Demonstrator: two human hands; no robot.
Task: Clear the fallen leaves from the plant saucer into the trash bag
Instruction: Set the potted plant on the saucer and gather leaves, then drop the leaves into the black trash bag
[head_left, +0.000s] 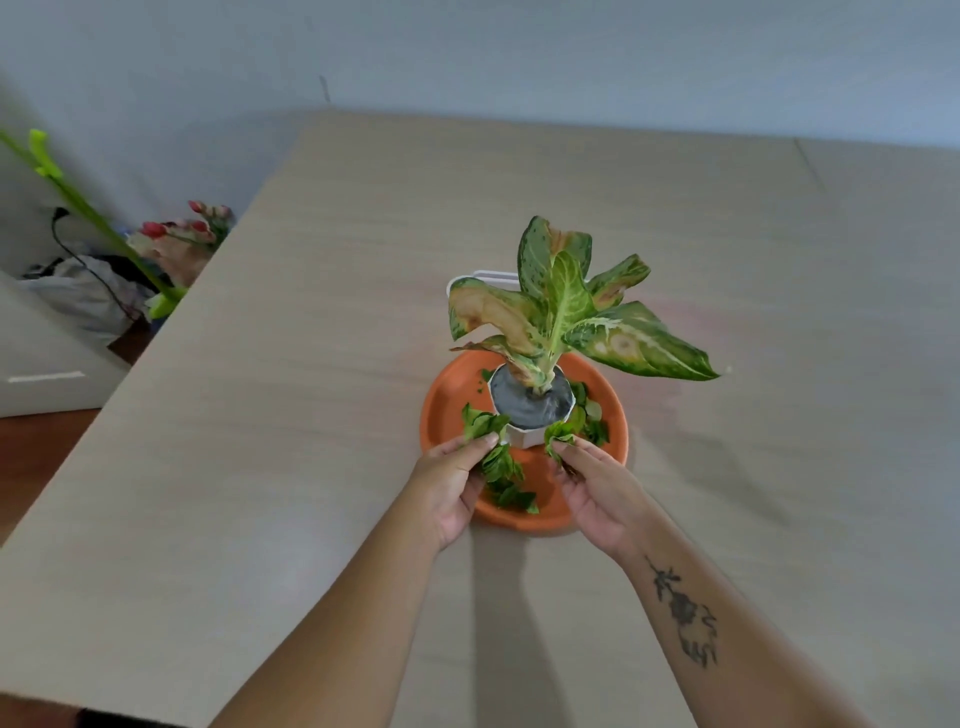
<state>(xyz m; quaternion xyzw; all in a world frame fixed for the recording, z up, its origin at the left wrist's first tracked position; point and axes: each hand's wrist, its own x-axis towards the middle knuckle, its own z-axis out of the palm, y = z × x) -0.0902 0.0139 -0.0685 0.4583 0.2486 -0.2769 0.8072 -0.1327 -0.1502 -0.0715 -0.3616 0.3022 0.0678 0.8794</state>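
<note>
An orange plant saucer (445, 400) sits on the table, holding a white pot (527, 434) with a variegated green-and-yellow plant (563, 306). Small green fallen leaves (511, 493) lie in the saucer's near part, and more leaves (592, 415) lie to the right of the pot. My left hand (449, 486) pinches a bunch of leaves (483, 423) at the saucer's near-left side. Over the near-right rim, my right hand (597, 491) pinches another bunch of leaves (561, 434). No trash bag is in view.
The light wood-grain table (311, 364) stretches wide around the saucer. Off its left edge, on the floor, are artificial flowers (182, 234), a green stem (88, 208), a black cable and a heap of cloth (83, 296). A white object (493, 274) stands behind the pot.
</note>
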